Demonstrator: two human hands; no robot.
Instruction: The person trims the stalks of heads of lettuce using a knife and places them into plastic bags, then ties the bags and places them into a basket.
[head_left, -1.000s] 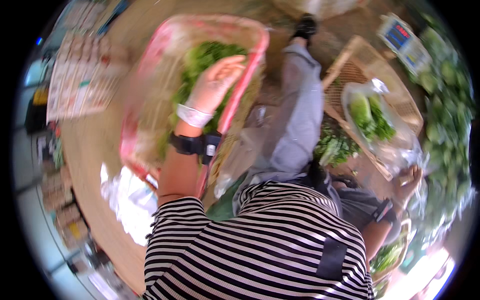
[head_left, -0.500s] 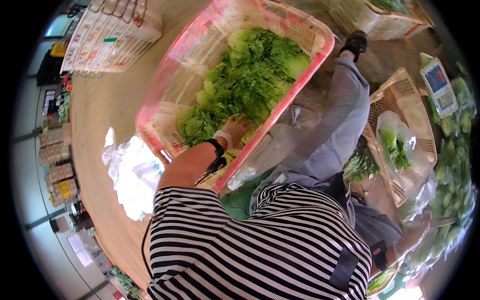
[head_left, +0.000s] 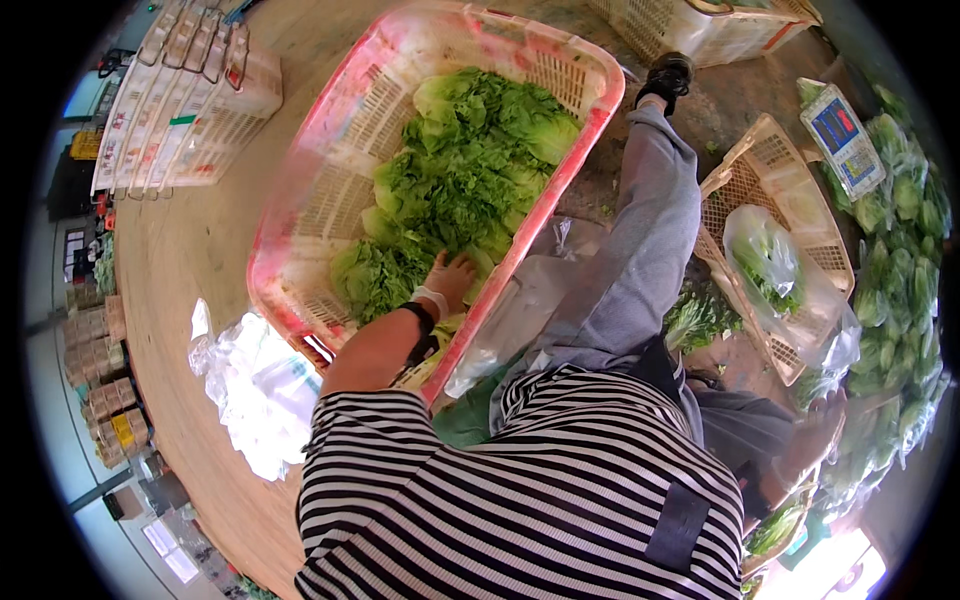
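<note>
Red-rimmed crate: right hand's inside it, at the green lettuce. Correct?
Wrong hand. The head view shows the left hand inside the red-rimmed crate, at the green lettuce. The right hand is outside it, blurred, at the picture's lower right.

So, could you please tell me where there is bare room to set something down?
The tan floor is bare between the stacked white crates, the pink-rimmed crate and the white plastic bags. Crowded: the lettuce around the left hand, and the right side, with tan crate, digital scale and bagged greens.
</note>
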